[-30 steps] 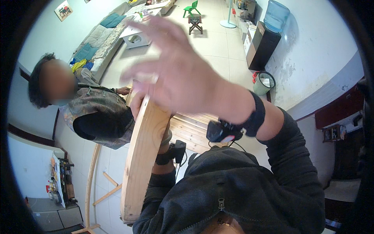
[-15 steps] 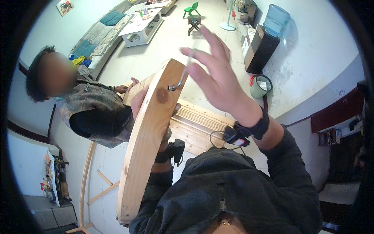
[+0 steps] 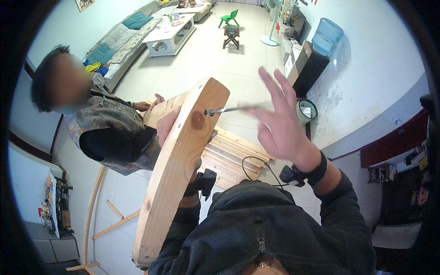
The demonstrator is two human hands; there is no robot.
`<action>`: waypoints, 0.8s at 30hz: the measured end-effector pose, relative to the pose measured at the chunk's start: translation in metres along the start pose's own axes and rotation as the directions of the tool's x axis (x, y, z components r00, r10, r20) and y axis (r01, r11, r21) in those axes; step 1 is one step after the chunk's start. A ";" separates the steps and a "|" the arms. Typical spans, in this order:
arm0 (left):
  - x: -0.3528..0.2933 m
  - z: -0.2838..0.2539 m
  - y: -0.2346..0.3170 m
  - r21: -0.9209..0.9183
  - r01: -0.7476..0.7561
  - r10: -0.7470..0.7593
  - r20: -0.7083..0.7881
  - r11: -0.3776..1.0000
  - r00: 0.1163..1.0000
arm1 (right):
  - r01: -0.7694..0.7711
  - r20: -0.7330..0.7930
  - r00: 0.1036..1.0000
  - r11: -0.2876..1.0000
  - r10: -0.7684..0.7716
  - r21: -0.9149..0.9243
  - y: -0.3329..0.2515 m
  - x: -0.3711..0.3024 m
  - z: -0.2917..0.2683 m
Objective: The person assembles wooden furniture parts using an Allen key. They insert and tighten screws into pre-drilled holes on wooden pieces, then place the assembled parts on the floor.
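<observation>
A thick pale wooden beam (image 3: 172, 174) slants up in front of me, with a dark knot and a metal bolt (image 3: 208, 112) set in a hole near its top end. A thin metal hex key (image 3: 227, 110) sticks out sideways from the bolt. My left hand (image 3: 167, 126) is wrapped round the beam from behind, fingers showing at its left edge. My right hand (image 3: 286, 126) is open with fingers spread, one blurred fingertip at the key's free end; whether it touches cannot be made out. A second wooden board (image 3: 167, 110) meets the beam from behind.
A co-worker (image 3: 114, 128) at the left has a hand (image 3: 158, 98) at the second board. Slatted wooden panels (image 3: 233, 153) lie on the floor below. Loose wooden strips (image 3: 114, 224) lie at lower left. Farther off are a green chair (image 3: 229, 18), a folding stool (image 3: 231, 36) and a water dispenser (image 3: 311, 68).
The hex key has swung clockwise, from pointing up and right to pointing right. My right hand has moved down and to the right. My left hand keeps its hold on the beam.
</observation>
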State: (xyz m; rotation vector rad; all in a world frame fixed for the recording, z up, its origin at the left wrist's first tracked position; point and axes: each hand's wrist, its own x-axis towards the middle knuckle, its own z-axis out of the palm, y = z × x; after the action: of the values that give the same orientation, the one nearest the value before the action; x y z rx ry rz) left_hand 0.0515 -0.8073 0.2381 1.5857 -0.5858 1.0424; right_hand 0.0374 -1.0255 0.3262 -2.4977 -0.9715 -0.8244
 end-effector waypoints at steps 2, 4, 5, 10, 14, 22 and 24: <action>-0.002 -0.003 -0.005 -0.006 -0.008 0.008 0.001 1.000 1.000 | -0.075 -0.079 0.993 0.992 0.084 0.105 0.009 0.019 0.003; 0.000 -0.005 -0.003 0.093 0.036 -0.038 0.021 0.995 0.999 | -0.089 -0.143 0.980 0.951 0.136 0.297 0.005 0.048 0.014; 0.002 0.000 0.003 0.046 0.001 -0.001 -0.018 0.999 1.000 | -0.082 -0.192 0.969 0.936 0.155 0.343 -0.002 0.061 0.019; 0.026 0.052 0.052 0.580 0.276 -0.157 -0.248 0.767 0.956 | 0.397 -0.250 0.902 0.902 -0.351 0.168 -0.050 0.078 0.027; 0.029 0.062 0.054 0.736 0.316 -0.111 -0.314 0.599 0.943 | 0.512 -0.081 0.857 0.825 -0.509 0.238 -0.044 0.025 0.009; -0.009 0.002 -0.010 0.120 0.110 -0.103 -0.062 0.987 0.993 | -0.134 -0.066 0.983 0.910 0.173 0.391 0.023 0.010 0.013; -0.012 0.007 -0.013 0.073 0.051 -0.043 -0.107 0.996 0.993 | -0.046 -0.256 0.959 0.960 0.119 0.276 0.021 0.036 0.020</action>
State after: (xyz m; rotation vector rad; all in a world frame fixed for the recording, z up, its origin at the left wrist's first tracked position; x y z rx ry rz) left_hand 0.0583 -0.8125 0.2209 1.5919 -0.4404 1.1166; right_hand 0.0817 -1.0124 0.3313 -2.1152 -0.8167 -0.9117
